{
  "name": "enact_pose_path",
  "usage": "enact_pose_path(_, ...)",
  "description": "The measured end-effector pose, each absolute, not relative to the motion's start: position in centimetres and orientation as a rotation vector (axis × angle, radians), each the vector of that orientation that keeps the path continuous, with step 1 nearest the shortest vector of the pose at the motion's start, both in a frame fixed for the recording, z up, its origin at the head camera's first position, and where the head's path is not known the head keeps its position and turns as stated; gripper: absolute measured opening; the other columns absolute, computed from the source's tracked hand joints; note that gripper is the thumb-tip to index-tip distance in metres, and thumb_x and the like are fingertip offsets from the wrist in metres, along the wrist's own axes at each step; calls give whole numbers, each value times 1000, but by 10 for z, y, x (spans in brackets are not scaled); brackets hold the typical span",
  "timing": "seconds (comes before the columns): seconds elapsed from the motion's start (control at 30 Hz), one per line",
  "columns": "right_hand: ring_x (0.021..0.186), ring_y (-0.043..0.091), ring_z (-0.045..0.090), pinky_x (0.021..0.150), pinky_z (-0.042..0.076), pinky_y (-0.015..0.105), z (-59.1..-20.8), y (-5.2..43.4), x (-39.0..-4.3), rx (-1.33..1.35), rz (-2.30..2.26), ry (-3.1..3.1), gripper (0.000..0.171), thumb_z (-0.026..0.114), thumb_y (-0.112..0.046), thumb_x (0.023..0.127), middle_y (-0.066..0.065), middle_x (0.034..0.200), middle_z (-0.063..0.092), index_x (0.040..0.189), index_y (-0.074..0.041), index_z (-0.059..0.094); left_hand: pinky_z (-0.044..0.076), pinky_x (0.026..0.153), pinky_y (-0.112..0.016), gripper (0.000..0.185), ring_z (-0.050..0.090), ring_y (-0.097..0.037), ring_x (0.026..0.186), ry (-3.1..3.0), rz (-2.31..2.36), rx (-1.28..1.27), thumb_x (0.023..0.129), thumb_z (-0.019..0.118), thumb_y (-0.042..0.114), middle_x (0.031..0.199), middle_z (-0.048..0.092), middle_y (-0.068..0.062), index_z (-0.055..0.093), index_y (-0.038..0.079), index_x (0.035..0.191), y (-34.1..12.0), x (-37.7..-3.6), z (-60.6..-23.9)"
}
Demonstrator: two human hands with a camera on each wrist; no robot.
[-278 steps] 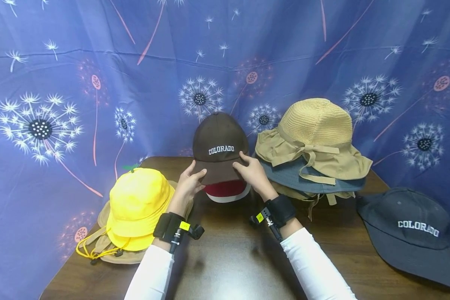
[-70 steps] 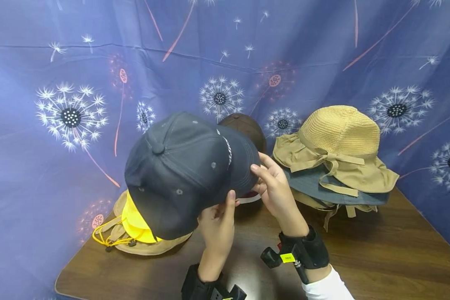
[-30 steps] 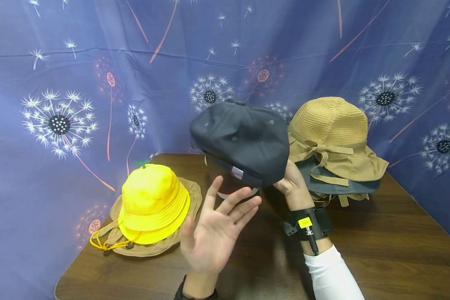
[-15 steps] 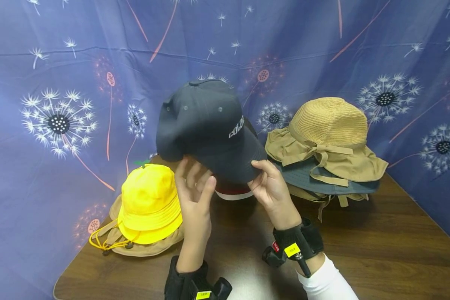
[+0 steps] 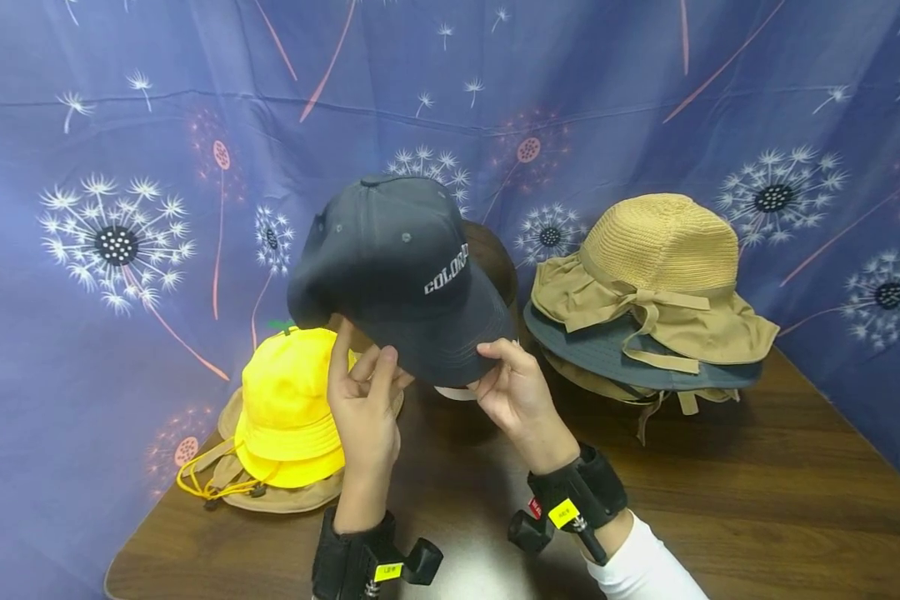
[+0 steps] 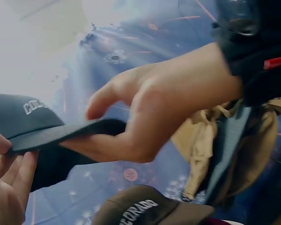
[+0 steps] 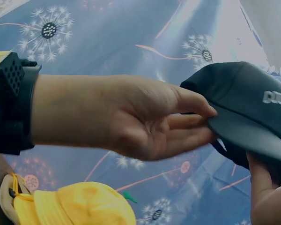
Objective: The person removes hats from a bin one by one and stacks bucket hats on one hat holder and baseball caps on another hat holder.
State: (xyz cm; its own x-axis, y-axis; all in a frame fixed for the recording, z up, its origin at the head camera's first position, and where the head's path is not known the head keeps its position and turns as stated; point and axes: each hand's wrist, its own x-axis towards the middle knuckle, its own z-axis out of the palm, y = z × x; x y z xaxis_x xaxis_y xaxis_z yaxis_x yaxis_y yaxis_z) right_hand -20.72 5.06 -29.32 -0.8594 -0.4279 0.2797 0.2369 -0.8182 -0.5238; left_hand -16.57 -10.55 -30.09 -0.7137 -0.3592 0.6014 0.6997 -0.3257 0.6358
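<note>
A dark blue-grey baseball cap (image 5: 397,258), with white lettering across its front, is held up above the table, brim towards the lower right. My left hand (image 5: 363,417) pinches the brim's left edge; in the right wrist view that hand (image 7: 145,117) has its thumb on top and fingers below. With thumb and fingers, my right hand (image 5: 521,400) pinches the other side of the brim, as the left wrist view shows of the same hand (image 6: 150,108). Partly hidden behind it, a brown cap (image 5: 492,250) stands at the back; its COLORADO lettering appears in the left wrist view.
At left, a yellow bucket hat (image 5: 285,400) with a yellow cord lies on a tan hat (image 5: 292,498). A straw-crowned hat (image 5: 660,242) tops a blue-brimmed hat (image 5: 600,350) and a tan one at right. The wooden table (image 5: 720,517) meets a blue dandelion-print cloth (image 5: 607,83) behind.
The dark cap, earlier on the table at right, was lifted and turned about. My left hand, off it a second ago, grips the brim again. Lately cap and hands shifted slightly left.
</note>
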Motion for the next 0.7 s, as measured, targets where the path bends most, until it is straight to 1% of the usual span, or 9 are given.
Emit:
enact_pose_path(0.07,73,9,64,66,56,24,-293,54,-209,-609,-2602,641,39,23,1,92,-2,86,67,98,-10,59,60,76,-25,61,73,-8,81,-1236,-2116,-469,92,53,-7,97,76,5,34,7,148,-116,-166,-296)
enact_pose_path(0.17,74,11,65,68,57,25,-293,59,-212,-709,-2529,564,40,18,-5,94,0,88,67,102,-7,57,59,73,-19,57,72,-7,78,-1250,-2212,-481,94,48,-7,99,75,6,36,10,148,-138,-166,-288)
enact_pose_path(0.23,83,13,68,74,58,26,-293,61,-215,-769,-2471,525,39,19,-7,95,2,95,67,108,-6,56,56,66,-15,55,68,-5,71,-1277,-2288,-522,95,44,-6,94,75,6,37,11,147,-155,-167,-286)
enact_pose_path(0.33,93,14,70,81,59,27,-293,62,-216,-848,-2385,541,38,22,-6,97,3,104,70,112,-6,57,51,58,-15,52,63,-5,63,-1301,-2421,-610,98,36,-5,84,73,6,39,13,146,-178,-169,-288)
enact_pose_path(0.4,93,11,70,81,59,24,-295,61,-216,-875,-2351,572,38,25,-2,97,0,100,71,97,-10,61,51,57,-15,50,63,-4,61,-1314,-2503,-659,99,32,-3,81,72,5,42,17,144,-190,-171,-292)
enact_pose_path(0.47,87,7,70,75,58,18,-295,58,-214,-897,-2342,636,39,26,3,96,-2,95,71,94,-12,62,52,57,-14,49,64,-3,61,-1320,-2563,-686,100,30,0,79,72,5,46,20,142,-197,-172,-297)
enact_pose_path(0.57,78,3,69,66,56,13,-296,55,-211,-898,-2367,751,39,26,9,93,-4,88,69,96,-13,59,51,58,-14,48,64,-3,61,-1314,-2629,-707,101,28,2,81,71,5,49,23,139,-204,-174,-303)
enact_pose_path(0.63,73,3,68,61,56,13,-296,52,-209,-895,-2399,846,38,26,10,91,-3,87,69,109,-10,53,53,60,-15,46,66,-4,66,-1288,-2673,-717,103,26,3,87,72,4,48,22,139,-206,-176,-306)
enact_pose_path(0.7,67,1,66,60,55,14,-297,50,-206,-879,-2438,923,36,27,10,90,-5,82,67,107,-11,51,55,65,-16,44,68,-6,72,-1240,-2726,-738,104,25,6,94,72,2,43,19,142,-208,-176,-308)
